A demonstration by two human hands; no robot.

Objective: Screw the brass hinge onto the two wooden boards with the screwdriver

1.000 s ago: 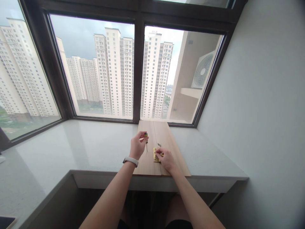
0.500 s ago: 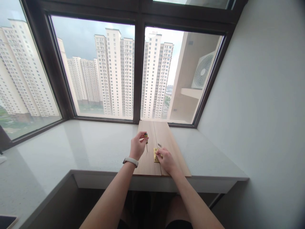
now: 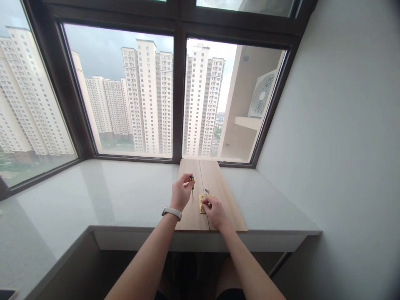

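My left hand (image 3: 181, 193) is closed around the handle of a small screwdriver (image 3: 191, 179), yellow and dark, with its shaft pointing down above the left wooden board (image 3: 191, 218). To its right lies a brass hinge (image 3: 201, 209), flat across the seam between that board and the right wooden board (image 3: 225, 187). My right hand (image 3: 216, 211) has its thumb and forefinger pinched together at the hinge, covering much of its right side. Whatever sits between those fingertips is too small to make out. Several loose screws (image 3: 206, 191) lie just beyond the hinge.
Both boards rest on a white countertop (image 3: 134, 200), reaching from its front edge to the window frame (image 3: 179, 104). A white wall (image 3: 337, 137) closes off the right side. Part of a dark object (image 3: 6, 294) shows at the bottom left corner.
The camera view has shifted slightly, so the boards and hinge appear a little further left. My right fingertips stay at the hinge, and the screwdriver is still in my left hand.
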